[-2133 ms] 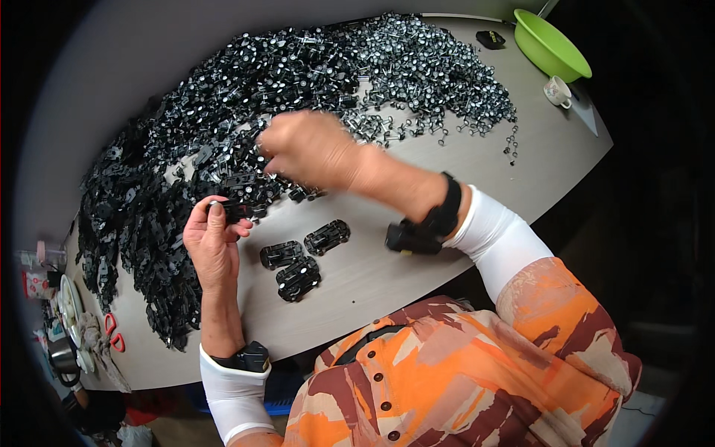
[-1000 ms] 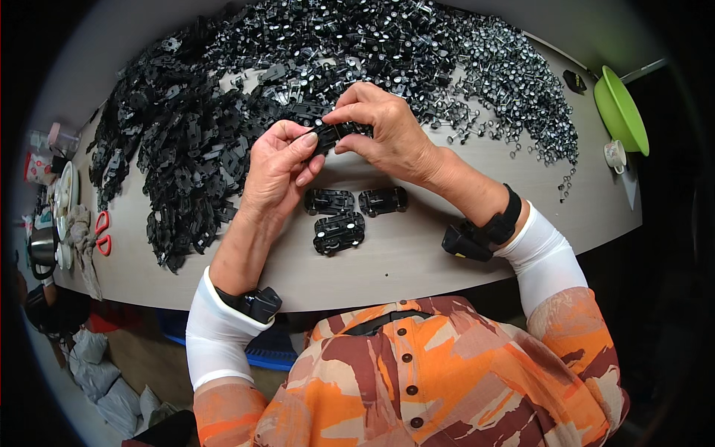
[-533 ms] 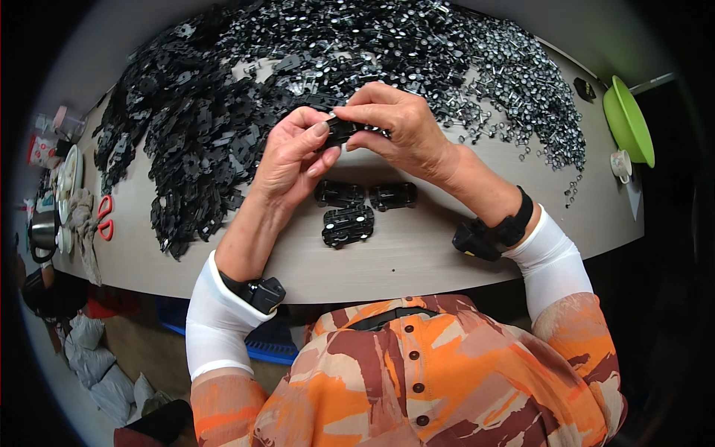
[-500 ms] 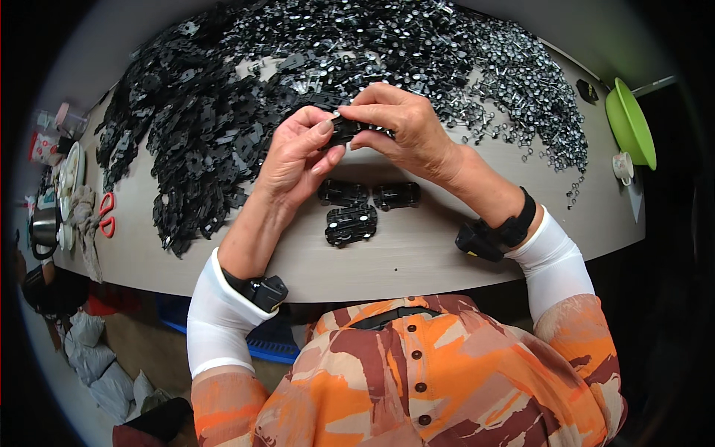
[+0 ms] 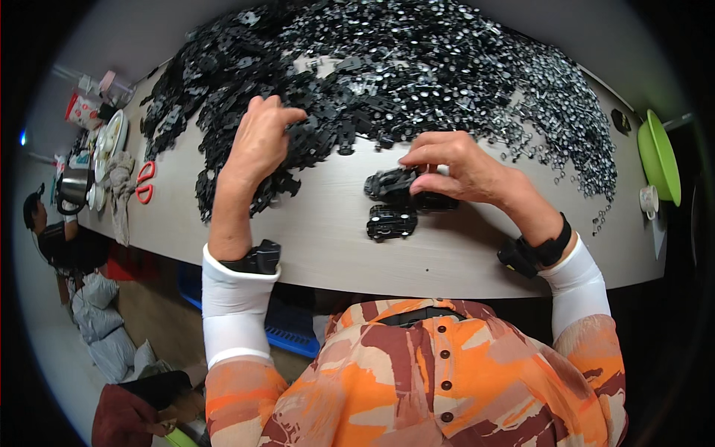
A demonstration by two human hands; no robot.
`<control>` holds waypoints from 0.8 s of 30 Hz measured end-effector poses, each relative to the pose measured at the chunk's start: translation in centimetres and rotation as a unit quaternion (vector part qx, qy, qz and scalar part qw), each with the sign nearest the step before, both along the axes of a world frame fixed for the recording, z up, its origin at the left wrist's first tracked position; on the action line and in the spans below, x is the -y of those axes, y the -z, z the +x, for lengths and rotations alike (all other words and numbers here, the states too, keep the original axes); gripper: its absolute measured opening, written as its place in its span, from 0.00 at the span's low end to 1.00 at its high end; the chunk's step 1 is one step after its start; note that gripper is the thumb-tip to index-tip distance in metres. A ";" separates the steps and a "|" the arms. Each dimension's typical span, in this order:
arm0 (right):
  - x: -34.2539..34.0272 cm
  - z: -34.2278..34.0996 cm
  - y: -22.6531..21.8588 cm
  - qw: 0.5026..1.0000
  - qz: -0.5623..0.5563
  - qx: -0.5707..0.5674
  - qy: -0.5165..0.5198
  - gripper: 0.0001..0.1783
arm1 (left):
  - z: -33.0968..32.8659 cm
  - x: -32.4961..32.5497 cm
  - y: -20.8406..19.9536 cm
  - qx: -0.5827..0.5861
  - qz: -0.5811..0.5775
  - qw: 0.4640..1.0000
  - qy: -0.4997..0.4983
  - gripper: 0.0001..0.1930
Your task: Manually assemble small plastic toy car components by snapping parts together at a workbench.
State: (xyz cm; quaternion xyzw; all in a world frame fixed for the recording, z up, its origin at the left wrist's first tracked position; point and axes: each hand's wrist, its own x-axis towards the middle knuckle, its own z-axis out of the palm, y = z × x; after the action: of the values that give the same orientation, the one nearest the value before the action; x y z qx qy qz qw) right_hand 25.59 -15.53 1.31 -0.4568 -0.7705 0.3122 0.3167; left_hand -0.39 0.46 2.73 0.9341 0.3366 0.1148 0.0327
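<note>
Above the edge of a heap of flat black plastic pieces (image 5: 223, 89) is my left hand (image 5: 257, 141). One finger stretches out to the right and no held object shows; its other fingertips are partly hidden. My right hand (image 5: 465, 167), thumb and fingers curved together, is closed on a small black toy car (image 5: 392, 181) just above the table. Under that hand a second black toy car (image 5: 438, 202) is partly covered. Nearer to me lies another black toy car (image 5: 391, 222), showing pale round spots.
Small silver and black wheel-like parts (image 5: 551, 104) spread across the back right of the table (image 5: 320, 253). A green bowl (image 5: 659, 158) and a cup (image 5: 649, 201) stand at the right. Red-handled scissors (image 5: 145, 182) and a grey cloth (image 5: 119, 194) lie left. Another person (image 5: 56, 231) is at far left.
My hands have parted. The left has left the car and moved onto the black pieces; the right has brought the car down to the others. The whole view has shifted somewhat.
</note>
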 end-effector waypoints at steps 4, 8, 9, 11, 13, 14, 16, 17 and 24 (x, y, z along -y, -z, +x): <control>-1.0 2.4 0.4 0.977 0.196 0.057 0.060 0.14 | -0.8 -0.9 1.5 0.022 0.010 0.999 0.031 0.20; -0.2 5.4 -0.8 0.961 0.095 0.045 0.257 0.08 | -0.2 -1.5 1.0 0.090 -0.051 0.993 0.058 0.14; -0.1 5.7 -0.6 0.961 0.093 0.067 0.250 0.07 | 0.0 -1.6 0.8 0.120 -0.047 0.988 0.084 0.13; 0.5 5.7 -0.2 0.967 0.058 0.105 0.224 0.07 | 0.4 -1.6 -0.2 0.158 -0.123 0.976 0.089 0.12; 1.0 5.8 0.6 0.967 0.034 0.133 0.216 0.06 | 1.0 -1.6 -0.5 0.215 -0.220 0.948 0.083 0.09; 1.2 5.9 0.7 0.967 0.034 0.133 0.217 0.06 | 1.6 -1.2 -0.5 0.215 -0.220 0.948 0.084 0.09; 1.8 6.1 0.8 0.950 0.052 0.222 0.213 0.06 | 3.3 -0.2 -0.6 0.347 -0.437 0.826 0.080 0.07; 2.1 5.6 1.0 0.944 0.054 0.237 0.224 0.07 | 3.6 -0.1 -0.1 0.339 -0.439 0.826 0.100 0.07; 0.7 6.2 1.6 0.960 0.058 0.136 0.238 0.07 | 6.0 2.6 3.6 0.339 -0.495 0.796 0.083 0.07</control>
State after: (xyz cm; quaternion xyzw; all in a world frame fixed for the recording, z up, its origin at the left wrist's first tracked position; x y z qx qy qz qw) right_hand 31.77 -16.21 -0.32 -0.6457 -0.6921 0.1180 0.3002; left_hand 5.64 -2.16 -0.87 0.7163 0.2358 0.2388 0.6118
